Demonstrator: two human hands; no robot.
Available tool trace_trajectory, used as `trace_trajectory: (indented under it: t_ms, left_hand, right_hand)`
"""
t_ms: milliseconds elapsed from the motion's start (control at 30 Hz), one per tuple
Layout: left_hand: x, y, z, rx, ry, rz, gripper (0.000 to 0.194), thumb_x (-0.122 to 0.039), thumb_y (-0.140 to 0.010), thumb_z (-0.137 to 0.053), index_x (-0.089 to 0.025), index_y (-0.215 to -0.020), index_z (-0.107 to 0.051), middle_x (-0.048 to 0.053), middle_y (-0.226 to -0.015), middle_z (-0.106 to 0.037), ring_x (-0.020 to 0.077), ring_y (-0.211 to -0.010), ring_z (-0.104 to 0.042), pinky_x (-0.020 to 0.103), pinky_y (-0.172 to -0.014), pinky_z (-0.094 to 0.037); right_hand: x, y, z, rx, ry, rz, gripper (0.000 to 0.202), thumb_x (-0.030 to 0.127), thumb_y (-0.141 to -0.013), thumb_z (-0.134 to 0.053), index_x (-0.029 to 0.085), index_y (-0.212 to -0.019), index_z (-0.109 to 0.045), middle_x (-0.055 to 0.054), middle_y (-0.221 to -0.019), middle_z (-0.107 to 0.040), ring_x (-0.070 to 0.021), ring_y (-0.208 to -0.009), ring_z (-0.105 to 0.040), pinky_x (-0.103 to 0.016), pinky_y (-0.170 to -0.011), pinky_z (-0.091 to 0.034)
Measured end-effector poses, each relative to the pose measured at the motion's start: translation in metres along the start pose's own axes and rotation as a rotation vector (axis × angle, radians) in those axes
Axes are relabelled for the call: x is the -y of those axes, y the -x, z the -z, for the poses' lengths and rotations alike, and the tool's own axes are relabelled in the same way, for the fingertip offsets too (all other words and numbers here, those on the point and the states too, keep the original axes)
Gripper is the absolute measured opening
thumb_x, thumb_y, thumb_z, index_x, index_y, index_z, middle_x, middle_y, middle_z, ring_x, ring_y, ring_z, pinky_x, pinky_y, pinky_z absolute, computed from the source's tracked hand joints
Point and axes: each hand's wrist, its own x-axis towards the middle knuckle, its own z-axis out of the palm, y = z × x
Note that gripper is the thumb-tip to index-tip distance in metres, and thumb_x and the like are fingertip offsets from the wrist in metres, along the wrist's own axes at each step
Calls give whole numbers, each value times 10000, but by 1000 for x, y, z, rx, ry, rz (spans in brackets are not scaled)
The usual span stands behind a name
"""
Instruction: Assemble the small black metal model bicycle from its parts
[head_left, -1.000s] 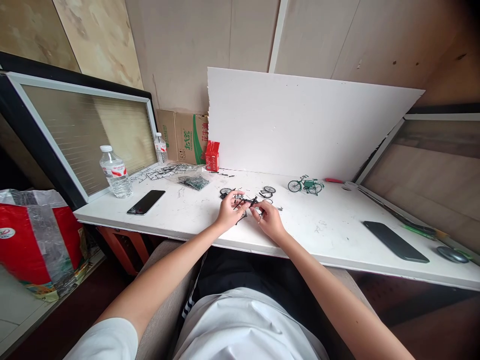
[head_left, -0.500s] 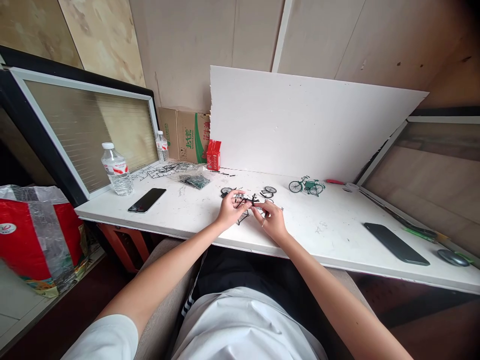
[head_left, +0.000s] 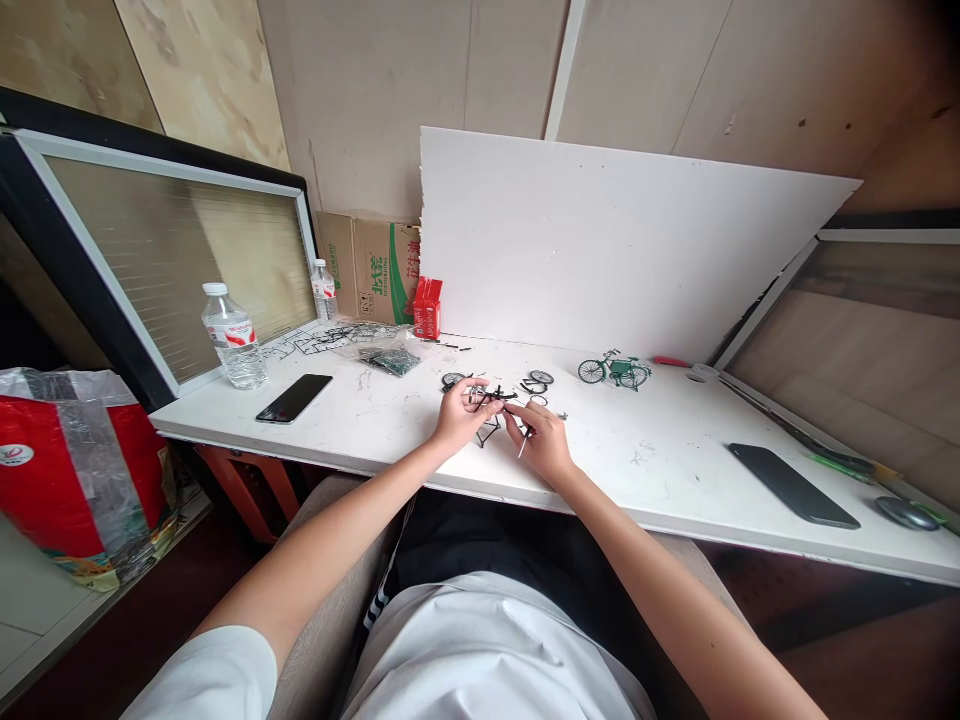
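Black frame half-hidden by fingers

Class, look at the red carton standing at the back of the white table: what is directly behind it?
Behind the red carton stands a brown cardboard box with green print, beside a leaning white board. Whatever lies behind that board is covered.

I see a matt white table, scuffed and speckled, under a smooth matt white board. The little bicycle frame looks like thin black metal or plastic; I can't tell which. The phone is glossy glass, the bottle clear plastic, the box plain brown cardboard.
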Motion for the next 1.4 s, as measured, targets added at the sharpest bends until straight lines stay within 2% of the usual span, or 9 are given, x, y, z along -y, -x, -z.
trace_trajectory:
  t_ms: [433, 833, 1400]
  left_hand:
    - [-5, 0, -1, 1, -27, 28, 500, -433, -743, -919, -156, -1106, -714, 83, -870, -768, 249, -873, -789, 318, -705, -653]
    - [-10, 0, -3, -5, -2, 43, 535, -424, -733, -928, -134, -1125, -708, 71, -820, -760, 237, -841, -790, 304, -711, -655]
    - [-10, 1, -2, 7, -37, 42, 533, -426, -750, -918, -134, -1140, -702, 88, -876, -774, 248, -855, -799, 285, -672, -651]
  right_hand:
    - [0, 0, 1, -15, 15, 12, 359, 398, -1045, -507, 230, -1157, -805, -50, -703, -581, -199, -649, -531, -332, -637, -416]
    - [-2, 1, -1, -79, 49, 108, 281, 321, -1049, -560, 199, -1114, -805, -30, -694, -592, -155, -610, -521, -284, -590, -399]
    - [-4, 2, -2, -98, 64, 106, 274, 317, -1061, -551, 202, -1132, -790, -34, -717, -618, -161, -616, -556, -295, -608, -421]
